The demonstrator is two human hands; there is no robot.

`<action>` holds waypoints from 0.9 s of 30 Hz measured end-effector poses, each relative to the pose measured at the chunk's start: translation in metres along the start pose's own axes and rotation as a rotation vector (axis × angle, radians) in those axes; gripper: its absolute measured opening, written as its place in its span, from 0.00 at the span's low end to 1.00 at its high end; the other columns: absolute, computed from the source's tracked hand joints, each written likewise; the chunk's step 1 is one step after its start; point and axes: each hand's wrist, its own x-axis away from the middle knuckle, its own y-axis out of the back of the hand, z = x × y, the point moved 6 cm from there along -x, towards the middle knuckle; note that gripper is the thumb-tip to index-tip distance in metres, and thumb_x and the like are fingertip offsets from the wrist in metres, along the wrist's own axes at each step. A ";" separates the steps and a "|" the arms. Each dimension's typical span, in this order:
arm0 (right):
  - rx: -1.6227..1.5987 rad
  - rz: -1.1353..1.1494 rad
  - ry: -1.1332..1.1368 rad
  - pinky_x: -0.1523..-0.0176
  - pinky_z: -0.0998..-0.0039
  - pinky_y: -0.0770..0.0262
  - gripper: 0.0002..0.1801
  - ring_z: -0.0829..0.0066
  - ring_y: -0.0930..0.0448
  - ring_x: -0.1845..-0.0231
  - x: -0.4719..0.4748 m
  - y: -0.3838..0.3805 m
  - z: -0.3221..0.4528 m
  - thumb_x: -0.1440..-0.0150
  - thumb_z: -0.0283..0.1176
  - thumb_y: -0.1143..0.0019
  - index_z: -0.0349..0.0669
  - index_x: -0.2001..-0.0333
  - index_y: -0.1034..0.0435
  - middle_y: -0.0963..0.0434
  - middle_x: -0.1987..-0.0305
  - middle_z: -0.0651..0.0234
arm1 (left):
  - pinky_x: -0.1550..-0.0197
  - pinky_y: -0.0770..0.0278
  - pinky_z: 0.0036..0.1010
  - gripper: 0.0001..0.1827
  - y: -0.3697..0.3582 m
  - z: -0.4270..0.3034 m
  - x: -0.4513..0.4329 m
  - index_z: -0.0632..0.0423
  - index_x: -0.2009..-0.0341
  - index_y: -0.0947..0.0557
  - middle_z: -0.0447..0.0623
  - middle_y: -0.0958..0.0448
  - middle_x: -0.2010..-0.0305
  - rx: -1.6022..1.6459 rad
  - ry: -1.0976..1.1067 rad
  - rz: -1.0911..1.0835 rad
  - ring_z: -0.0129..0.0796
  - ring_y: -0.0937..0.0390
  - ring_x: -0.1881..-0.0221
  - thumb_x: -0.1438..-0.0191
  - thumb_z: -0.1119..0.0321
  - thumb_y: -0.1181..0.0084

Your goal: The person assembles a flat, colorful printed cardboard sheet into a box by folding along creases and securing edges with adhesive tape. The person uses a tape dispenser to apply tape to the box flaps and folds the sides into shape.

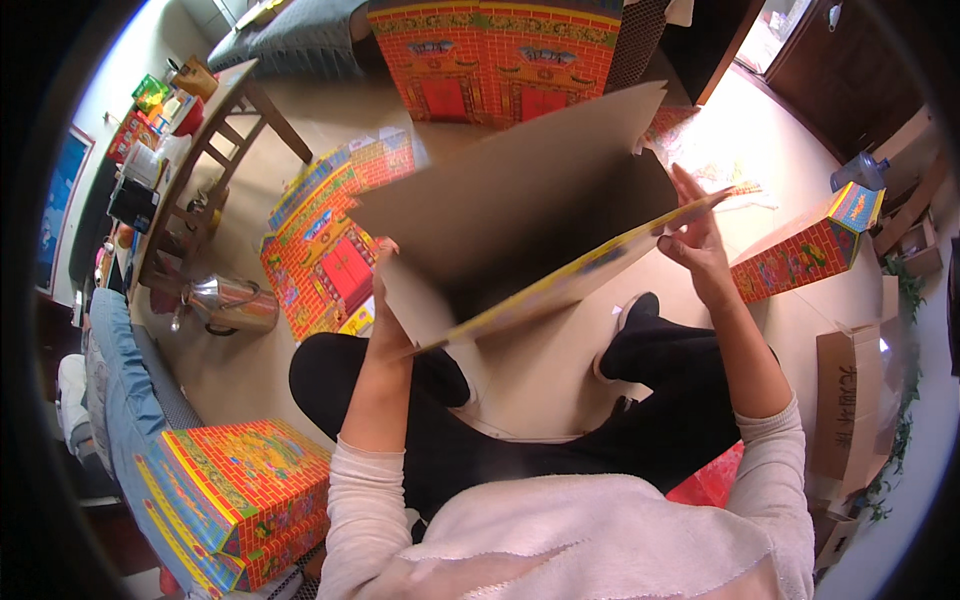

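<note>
Between my hands is an open cardboard box (517, 180), its plain grey-brown inside facing me and its flaps spread. A yellow printed border runs along its near flap. My left hand (382, 289) grips the box's left end, with most of its fingers hidden behind the panel. At the right end, my right hand (696, 244) holds the edge, its thumb on the near side and fingers reaching up behind the corner. The box is tilted above the floor, over my spread legs. Flat printed cardboard sheets (330, 240) with a red-brick and door pattern lie beyond my left hand.
Finished-looking brick-print boxes stand at the back (502, 67), at right (810, 247) and at lower left (247, 495). A metal kettle (236, 304) is on the floor by a wooden table (217, 142). Brown cartons (847, 405) and a water bottle (859, 172) line the right side.
</note>
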 end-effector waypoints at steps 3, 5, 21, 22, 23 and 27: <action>0.054 0.073 0.121 0.25 0.60 0.37 0.34 0.67 0.36 0.24 0.004 0.006 0.025 0.42 0.27 0.27 0.43 0.33 0.34 0.35 0.26 0.63 | 0.32 0.32 0.39 0.27 -0.018 -0.013 0.013 0.61 0.36 0.28 0.56 0.29 0.33 -0.088 -0.192 -0.018 0.43 0.31 0.32 0.32 0.56 0.54; 0.034 0.044 -0.062 0.30 0.66 0.32 0.23 0.72 0.27 0.34 0.007 0.026 0.000 0.38 0.27 0.31 0.40 0.40 0.28 0.24 0.37 0.67 | 0.27 0.40 0.41 0.29 -0.005 -0.024 0.046 0.59 0.33 0.30 0.53 0.34 0.29 -0.632 -0.410 -0.444 0.42 0.38 0.28 0.31 0.53 0.53; 0.132 0.080 -0.059 0.55 0.78 0.25 0.11 0.85 0.23 0.60 0.018 0.056 0.000 0.36 0.23 0.35 0.37 0.49 0.22 0.18 0.58 0.74 | 0.49 0.27 0.25 0.11 -0.094 -0.034 0.066 0.56 0.52 0.23 0.46 0.26 0.47 -1.303 -0.536 -0.560 0.29 0.30 0.51 0.38 0.77 0.38; 0.206 0.008 -0.106 0.57 0.78 0.25 0.11 0.85 0.22 0.61 0.023 0.047 0.009 0.37 0.22 0.34 0.37 0.50 0.22 0.18 0.60 0.74 | 0.50 0.27 0.24 0.10 -0.089 -0.037 0.066 0.55 0.54 0.23 0.45 0.25 0.49 -1.267 -0.568 -0.578 0.28 0.30 0.53 0.38 0.79 0.39; 0.205 0.024 -0.085 0.58 0.78 0.24 0.10 0.84 0.22 0.62 0.022 0.043 0.008 0.37 0.22 0.34 0.36 0.51 0.22 0.18 0.61 0.74 | 0.51 0.27 0.23 0.09 -0.082 -0.040 0.066 0.55 0.56 0.24 0.44 0.25 0.51 -1.229 -0.596 -0.594 0.27 0.30 0.55 0.38 0.81 0.40; 0.231 0.049 -0.090 0.56 0.76 0.21 0.10 0.81 0.21 0.61 0.047 0.002 0.027 0.39 0.21 0.33 0.35 0.54 0.20 0.17 0.58 0.71 | 0.53 0.26 0.23 0.06 -0.052 -0.081 0.039 0.55 0.59 0.22 0.40 0.23 0.62 -1.196 -0.504 -0.606 0.23 0.27 0.58 0.35 0.82 0.44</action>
